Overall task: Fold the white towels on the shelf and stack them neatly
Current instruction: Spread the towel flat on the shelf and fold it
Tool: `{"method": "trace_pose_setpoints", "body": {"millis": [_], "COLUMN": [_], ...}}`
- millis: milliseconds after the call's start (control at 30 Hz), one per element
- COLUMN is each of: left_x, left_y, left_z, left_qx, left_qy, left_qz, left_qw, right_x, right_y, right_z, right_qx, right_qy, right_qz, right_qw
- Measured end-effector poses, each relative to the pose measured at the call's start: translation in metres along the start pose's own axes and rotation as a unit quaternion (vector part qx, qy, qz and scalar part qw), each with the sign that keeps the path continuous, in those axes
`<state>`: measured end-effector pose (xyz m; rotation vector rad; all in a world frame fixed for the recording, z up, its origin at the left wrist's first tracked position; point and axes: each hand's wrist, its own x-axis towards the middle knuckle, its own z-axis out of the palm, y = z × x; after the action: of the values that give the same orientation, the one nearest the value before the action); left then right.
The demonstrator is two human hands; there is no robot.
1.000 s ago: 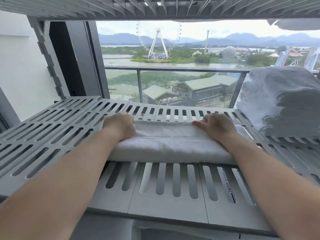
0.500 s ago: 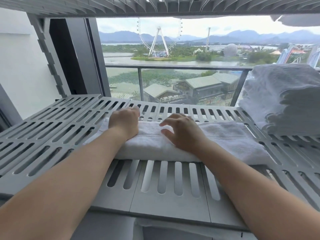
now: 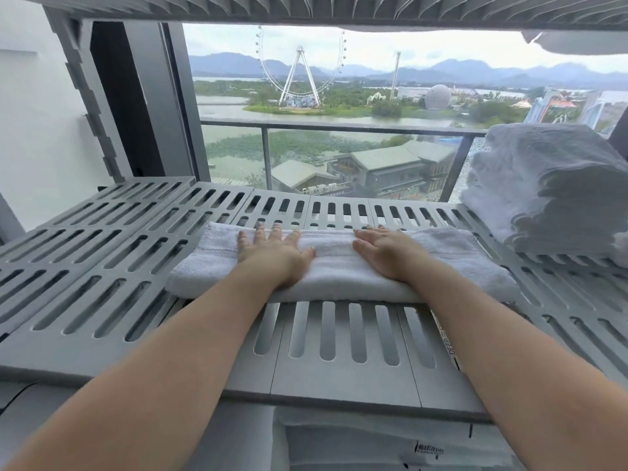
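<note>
Place: a hotel room, high up.
Linen: white cloth (image 3: 356, 447) under the slatted shelf (image 3: 339, 382) shows a hotel logo (image 3: 430, 449).
Towels: towel pile (image 3: 543, 185) sits at the right.
Window: glass balcony rail (image 3: 339, 125), a Ferris wheel (image 3: 300, 68) and water (image 3: 231, 110) far below.

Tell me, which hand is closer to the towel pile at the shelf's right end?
Right. The right hand lies flat on the folded towel, left of the towel pile; the left hand lies flat farther left.

"DEEP" on shelf panel (image 3: 441, 382) — "Hilton" on lower white fabric (image 3: 373, 447).
</note>
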<state>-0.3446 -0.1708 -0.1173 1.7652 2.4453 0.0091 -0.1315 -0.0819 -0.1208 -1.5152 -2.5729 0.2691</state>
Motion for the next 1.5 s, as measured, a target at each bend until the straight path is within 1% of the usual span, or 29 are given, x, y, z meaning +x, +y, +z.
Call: {"method": "trace_pose_setpoints", "body": {"millis": [67,133,167,233,267,300,333,367,433,467,500,600,667,800,900,967,1033,1067,1133,1167,1200,1267,1333,1367,1433,1467,1500], "left_x": [0.001,0.000,0.000,-0.001,-0.003,-0.005,-0.008,-0.012,-0.018,-0.020,-0.021,-0.019,-0.019,-0.018,-0.018,-0.017,-0.018,-0.018,-0.018,-0.017,-0.018,-0.020,-0.025,-0.028,-0.035,-0.037,-0.037], "left_y": [0.005,0.014,0.020,0.035,0.044,0.054,0.066,0.079,0.104,0.114,0.120,0.119,0.114,0.118,0.118,0.117,0.117,0.118,0.119,0.119,0.119,0.119,0.120,0.120,0.117,0.113,0.105], "left_z": [-0.003,-0.010,-0.014,-0.017,-0.018,-0.017,-0.017,-0.016,-0.011,-0.007,-0.002,0.012,0.018,0.020,0.021,0.022,0.023,0.023,0.023,0.023,0.023,0.024,0.023,0.022,0.020,0.017,0.013], "left_qx": [0.015,0.030,0.042,0.067,0.069,0.058,0.041,0.023,0.005,0.004,0.006,-0.005,-0.011,0.008,0.018,0.017,0.015,0.017,0.017,0.016,0.017,0.020,0.006,-0.014,-0.048,-0.045,-0.037], "left_qy": [-0.013,-0.027,-0.024,0.023,0.059,0.090,0.108,0.111,0.089,0.070,0.051,0.028,0.035,0.040,0.048,0.054,0.058,0.060,0.063,0.063,0.062,0.063,0.100,0.140,0.215,0.233,0.232], "left_qz": [-0.011,-0.025,-0.019,0.036,0.074,0.109,0.140,0.162,0.184,0.187,0.185,0.179,0.185,0.169,0.166,0.166,0.167,0.167,0.162,0.160,0.158,0.156,0.162,0.167,0.165,0.156,0.140], "left_qw": [1.000,0.999,0.999,0.997,0.993,0.988,0.983,0.980,0.979,0.980,0.981,0.984,0.982,0.985,0.985,0.985,0.984,0.984,0.985,0.985,0.985,0.986,0.982,0.976,0.961,0.959,0.962], "right_x": [-0.017,-0.031,-0.037,-0.051,-0.059,-0.066,-0.072,-0.077,-0.087,-0.091,-0.093,-0.094,-0.092,-0.090,-0.090,-0.088,-0.083,-0.081,-0.080,-0.078,-0.077,-0.076,-0.073,-0.071,-0.068,-0.067,-0.065], "right_y": [0.018,0.025,0.025,0.030,0.035,0.044,0.054,0.064,0.083,0.090,0.093,0.095,0.093,0.099,0.103,0.102,0.103,0.104,0.104,0.106,0.107,0.106,0.103,0.101,0.093,0.088,0.084], "right_z": [-0.004,-0.006,-0.006,-0.008,-0.011,-0.014,-0.017,-0.019,-0.020,-0.020,-0.019,-0.020,-0.022,-0.030,-0.032,-0.032,-0.036,-0.040,-0.048,-0.051,-0.052,-0.054,-0.054,-0.054,-0.055,-0.056,-0.057], "right_qx": [0.033,0.052,0.046,0.012,-0.007,-0.024,-0.037,-0.044,-0.040,-0.030,-0.020,-0.017,0.003,0.090,0.120,0.163,0.247,0.309,0.439,0.487,0.519,0.563,0.583,0.586,0.598,0.609,0.619], "right_qy": [0.058,0.149,0.201,0.309,0.352,0.374,0.369,0.341,0.255,0.232,0.232,0.264,0.256,0.221,0.206,0.201,0.210,0.215,0.203,0.184,0.160,0.103,0.061,0.052,0.060,0.075,0.093], "right_qz": [0.057,0.080,0.087,0.104,0.117,0.140,0.174,0.220,0.308,0.329,0.330,0.274,0.259,0.248,0.215,0.190,0.178,0.182,0.204,0.218,0.230,0.248,0.241,0.230,0.204,0.191,0.177], "right_qw": [0.996,0.984,0.975,0.945,0.928,0.917,0.912,0.913,0.916,0.915,0.915,0.925,0.931,0.939,0.947,0.947,0.929,0.908,0.851,0.825,0.807,0.781,0.774,0.775,0.772,0.766,0.759]}}
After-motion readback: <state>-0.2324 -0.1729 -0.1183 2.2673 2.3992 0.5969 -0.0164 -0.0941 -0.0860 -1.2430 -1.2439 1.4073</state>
